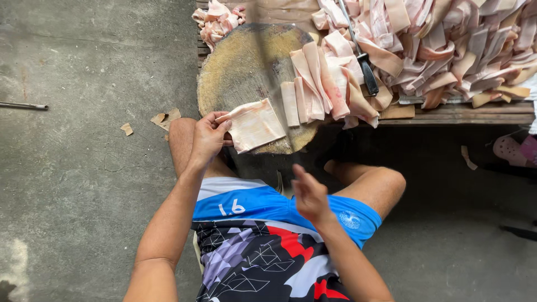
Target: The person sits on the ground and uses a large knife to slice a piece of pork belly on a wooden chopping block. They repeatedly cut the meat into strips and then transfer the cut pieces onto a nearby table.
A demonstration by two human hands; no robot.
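Note:
My left hand (pixel 208 136) pinches the near left corner of a flat, pale pink slab of pork skin (pixel 254 124). The slab lies on the front edge of a round wooden chopping block (pixel 235 72). My right hand (pixel 309 196) is raised above my lap, blurred by motion, with its fingers closed around a knife handle. The knife's blade (pixel 268 84) shows only as a faint see-through streak across the block. Several cut strips of skin (pixel 319 84) lie draped over the right side of the block.
A large heap of skin strips (pixel 458 45) covers a wooden pallet (pixel 475 113) at the right, with a second black-handled knife (pixel 366 70) lying on it. A small pile of scraps (pixel 218 19) sits behind the block. On the concrete floor are a metal rod (pixel 22 105) and cardboard bits (pixel 165 117).

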